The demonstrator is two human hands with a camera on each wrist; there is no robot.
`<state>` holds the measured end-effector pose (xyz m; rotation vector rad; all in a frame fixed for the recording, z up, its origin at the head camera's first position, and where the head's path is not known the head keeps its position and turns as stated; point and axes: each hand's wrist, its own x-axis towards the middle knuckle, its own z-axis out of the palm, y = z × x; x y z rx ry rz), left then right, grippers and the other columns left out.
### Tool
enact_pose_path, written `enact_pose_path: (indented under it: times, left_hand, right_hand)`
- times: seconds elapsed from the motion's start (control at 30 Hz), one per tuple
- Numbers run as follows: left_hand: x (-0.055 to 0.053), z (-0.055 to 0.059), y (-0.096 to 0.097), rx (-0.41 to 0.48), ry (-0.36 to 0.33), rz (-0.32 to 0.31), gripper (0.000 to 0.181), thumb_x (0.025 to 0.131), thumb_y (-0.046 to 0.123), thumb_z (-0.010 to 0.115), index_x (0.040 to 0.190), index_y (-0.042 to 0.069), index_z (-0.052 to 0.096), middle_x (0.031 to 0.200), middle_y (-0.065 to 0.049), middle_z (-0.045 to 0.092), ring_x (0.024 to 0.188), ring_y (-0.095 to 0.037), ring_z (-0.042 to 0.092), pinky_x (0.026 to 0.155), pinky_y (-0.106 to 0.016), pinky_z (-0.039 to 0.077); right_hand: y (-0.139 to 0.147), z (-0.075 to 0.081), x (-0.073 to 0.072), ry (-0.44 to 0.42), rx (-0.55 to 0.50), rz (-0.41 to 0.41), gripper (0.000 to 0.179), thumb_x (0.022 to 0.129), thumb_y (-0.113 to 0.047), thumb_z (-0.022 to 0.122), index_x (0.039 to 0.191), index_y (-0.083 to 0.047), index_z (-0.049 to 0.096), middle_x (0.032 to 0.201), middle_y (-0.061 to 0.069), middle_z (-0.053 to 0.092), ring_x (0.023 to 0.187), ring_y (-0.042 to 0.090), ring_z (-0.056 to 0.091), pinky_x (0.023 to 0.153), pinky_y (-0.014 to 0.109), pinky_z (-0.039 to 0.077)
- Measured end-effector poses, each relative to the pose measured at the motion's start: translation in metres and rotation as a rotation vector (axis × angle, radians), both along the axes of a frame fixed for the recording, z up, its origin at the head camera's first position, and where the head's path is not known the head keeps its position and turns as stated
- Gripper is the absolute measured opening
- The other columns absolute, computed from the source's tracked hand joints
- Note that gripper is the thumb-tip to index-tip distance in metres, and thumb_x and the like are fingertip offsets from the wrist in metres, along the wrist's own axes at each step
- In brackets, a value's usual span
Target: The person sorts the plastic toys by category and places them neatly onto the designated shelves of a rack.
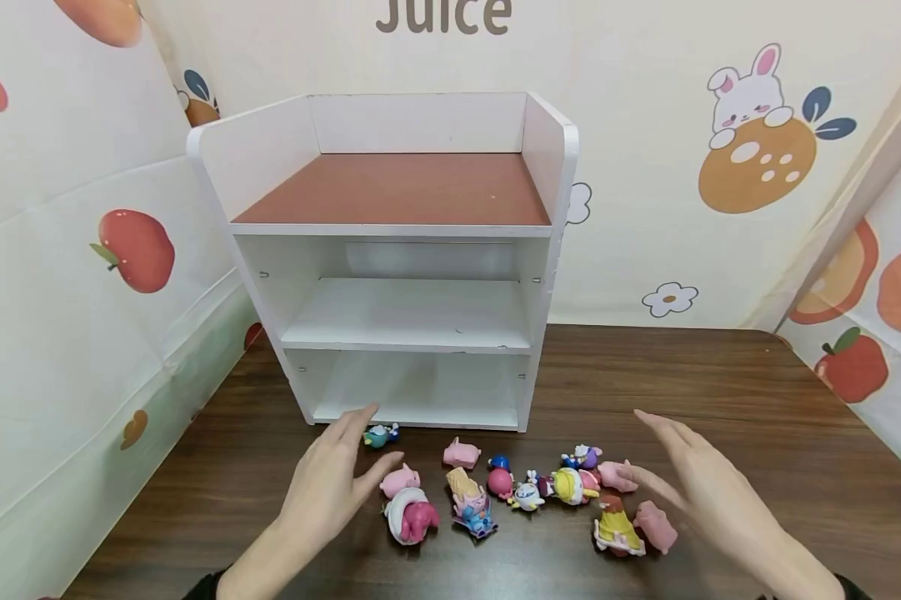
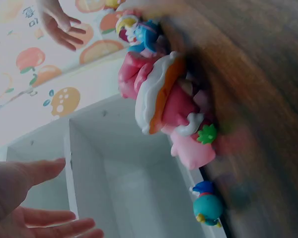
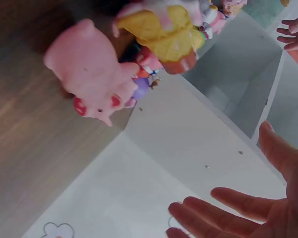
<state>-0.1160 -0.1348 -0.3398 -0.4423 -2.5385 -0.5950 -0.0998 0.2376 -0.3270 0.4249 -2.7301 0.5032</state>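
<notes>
My left hand (image 1: pixel 328 477), fingers extended and holding nothing, hovers left of the small figurines. Closest to it are a pink pig figurine (image 1: pixel 400 481), a teal figurine (image 1: pixel 377 436) and a deep pink figurine in a white shell (image 1: pixel 417 518). On the other side, my right hand (image 1: pixel 713 492) is spread and holds nothing. Beside it are a pink pig figurine (image 3: pixel 89 64) and a figurine in a yellow dress (image 1: pixel 617 527). Between the hands lie an ice-cream-cone figurine (image 1: pixel 471 502), another pig (image 1: pixel 461 453) and several small figurines, including a yellow one (image 1: pixel 568 485).
A white shelf unit (image 1: pixel 542 333) with a brown top board (image 1: pixel 412 187) stands behind the figurines. Its two lower compartments face me. Dark wooden table (image 1: pixel 668 367) extends to the right of it. Printed cloth (image 1: pixel 630 267) hangs behind and along both sides.
</notes>
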Motion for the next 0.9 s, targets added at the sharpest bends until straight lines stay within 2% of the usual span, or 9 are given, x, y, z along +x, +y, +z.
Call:
enact_pose_path:
  times: [0.13,0.3,0.43,0.53,0.73,0.9]
  left_hand:
    - [-0.002,0.005,-0.004,0.074,0.055,0.016,0.048,0.073,0.024,0.073,0.112,0.001,0.057,0.103,-0.011,0.060,0.093,-0.026,0.057,0.072,-0.042,0.049]
    - [-0.010,0.011,-0.012,0.157,0.186,0.007,0.036,0.072,0.013,0.073,0.103,0.001,0.061,0.094,-0.007,0.061,0.086,-0.023,0.058,0.069,-0.039,0.049]
    - [-0.018,0.017,-0.020,0.242,0.291,-0.004,0.027,0.072,0.006,0.071,0.097,-0.001,0.062,0.088,-0.009,0.061,0.081,-0.022,0.058,0.067,-0.031,0.046]
    - [-0.025,0.022,-0.028,0.301,0.340,0.005,0.024,0.072,0.001,0.069,0.096,-0.002,0.063,0.087,-0.011,0.061,0.080,-0.022,0.057,0.066,-0.025,0.042]
    - [-0.036,0.025,-0.044,0.411,0.366,0.079,0.025,0.073,-0.004,0.066,0.098,-0.006,0.060,0.090,-0.016,0.058,0.082,-0.027,0.053,0.066,-0.026,0.038]
    - [-0.048,0.024,-0.056,0.495,0.340,0.165,0.031,0.075,0.000,0.065,0.104,-0.007,0.056,0.096,-0.019,0.054,0.084,-0.028,0.051,0.066,-0.025,0.038]
  right_hand:
    - [-0.006,0.007,-0.003,0.062,-0.041,0.020,0.056,0.077,-0.034,0.067,0.121,-0.003,0.050,0.112,0.017,0.055,0.098,0.035,0.054,0.074,0.050,0.043]
    - [-0.015,0.013,-0.010,0.156,-0.114,0.058,0.050,0.076,-0.026,0.070,0.116,-0.002,0.054,0.105,0.014,0.060,0.092,0.029,0.057,0.074,0.044,0.044]
    - [-0.025,0.018,-0.019,0.247,-0.171,0.087,0.046,0.072,-0.016,0.074,0.113,-0.003,0.057,0.100,0.008,0.062,0.085,0.021,0.058,0.071,0.034,0.045]
    - [-0.032,0.021,-0.027,0.288,-0.217,0.105,0.044,0.071,-0.011,0.074,0.111,-0.003,0.057,0.100,0.007,0.062,0.083,0.018,0.059,0.070,0.029,0.047]
    - [-0.047,0.026,-0.042,0.268,-0.316,0.125,0.044,0.074,-0.011,0.071,0.114,-0.001,0.054,0.107,0.010,0.060,0.085,0.021,0.059,0.070,0.034,0.049]
    - [-0.057,0.028,-0.056,0.233,-0.402,0.130,0.045,0.077,-0.012,0.068,0.117,-0.001,0.050,0.110,0.011,0.057,0.088,0.025,0.058,0.071,0.040,0.050]
